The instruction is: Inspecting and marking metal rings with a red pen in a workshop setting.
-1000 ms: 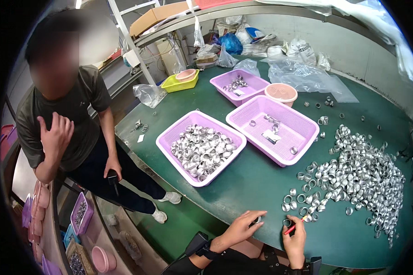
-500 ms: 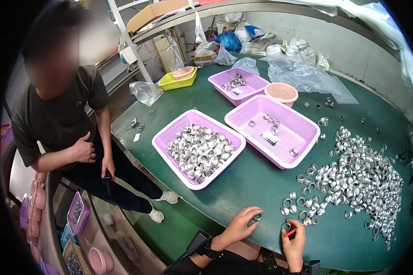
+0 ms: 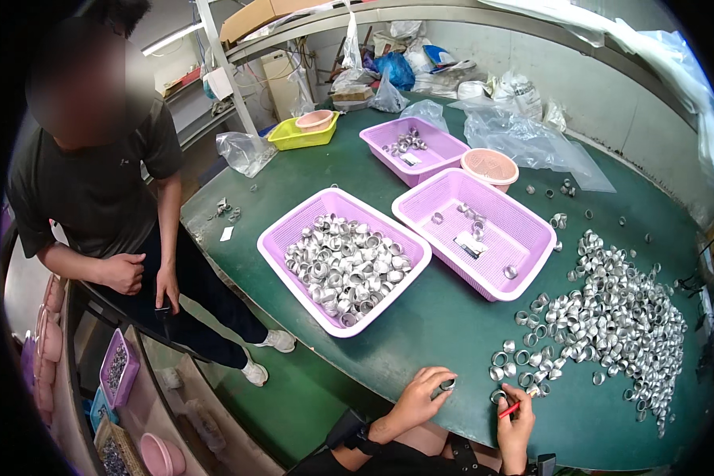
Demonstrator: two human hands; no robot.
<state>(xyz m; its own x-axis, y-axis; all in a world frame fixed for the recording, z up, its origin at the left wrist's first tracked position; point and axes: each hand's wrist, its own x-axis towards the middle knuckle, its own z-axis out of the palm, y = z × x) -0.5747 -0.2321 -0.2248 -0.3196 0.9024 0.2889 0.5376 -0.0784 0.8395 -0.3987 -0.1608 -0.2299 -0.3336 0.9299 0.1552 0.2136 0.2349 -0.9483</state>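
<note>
My left hand [image 3: 417, 403] pinches a short silvery metal ring [image 3: 447, 385] between thumb and fingertips, just above the near edge of the green table. My right hand [image 3: 517, 427] is closed round a thin red stick-like tool [image 3: 509, 410]; its pale tip points toward the loose rings, and its exact kind is unclear. At that hand's fingertips is a second metal ring [image 3: 497, 396], touched or held. Beyond and to the right lies a large pile of similar rings [image 3: 611, 317], with several stragglers close to my right hand.
A purple basket [image 3: 280, 266] full of rings stands left of centre. Two more purple baskets [image 3: 420, 213] [image 3: 373, 141] hold a few rings each, beside a pink bowl [image 3: 490, 165]. Plastic bags [image 3: 523, 143] lie at the back. A person [image 3: 95, 190] stands at the left.
The whole view has shifted slightly. Both my hands keep their grips and barely move, the ring in the left tilting a little. The person at the left has lowered the bent arm slightly.
</note>
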